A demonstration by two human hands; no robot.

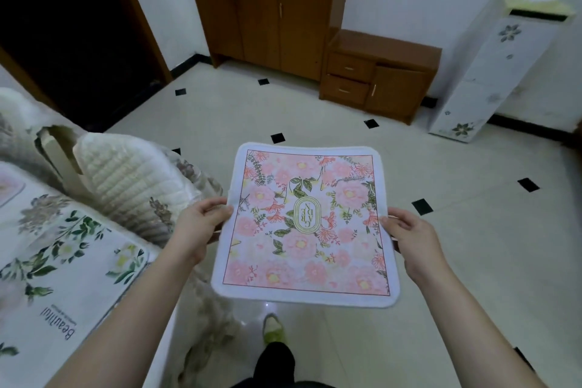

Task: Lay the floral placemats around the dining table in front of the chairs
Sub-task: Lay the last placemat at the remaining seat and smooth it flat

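A pink floral placemat (307,225) with a white border is held flat in the air above the tiled floor. My left hand (200,225) grips its left edge and my right hand (409,239) grips its right edge. The dining table (19,309) is at the left, covered by a white cloth printed with green leaves and flowers. Another placemat (8,184) lies on the table at the far left edge, only partly in view. A chair with a quilted cream cover (126,179) stands against the table just left of my left hand.
A tall brown wardrobe (267,6) and a low brown cabinet (378,72) stand at the far wall. A white floral-printed floor unit (494,69) is at the right. A dark doorway (63,35) opens at the left. My foot (273,329) shows below the mat.
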